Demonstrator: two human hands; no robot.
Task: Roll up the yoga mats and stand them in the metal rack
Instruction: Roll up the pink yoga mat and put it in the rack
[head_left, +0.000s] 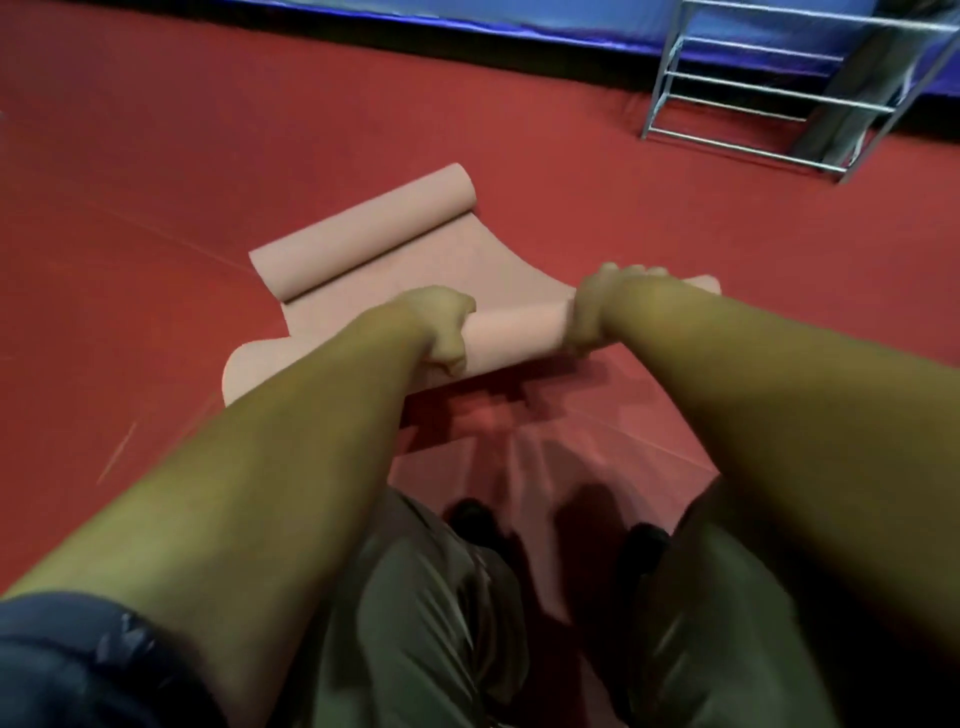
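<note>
Yoga mat (415, 260), pale pink, lies on the red floor (156, 156) in the head view, roughly mid-floor and just ahead of the person's feet. Its far end is curled into a loose roll (363, 228) that rests on the floor. Its near end is wound into a tighter roll (519, 327), with a short flat stretch between the two.

The left hand (441, 327) grips the near roll towards its left end, with the fingers curled over the top and clamped on it. The right hand (597, 306) is blurred, but its fingers wrap over the same roll near the right end.

Towards the far right corner of the floor stands the metal rack (779, 92), well apart from the mat. A dark grey roll (862, 93) stands tilted inside it. A blue pad (519, 21) runs along the floor's far edge. Nearest the camera are grey-green trousers (415, 623), two dark shoes (472, 519) and a dark blue sleeve (67, 665).
</note>
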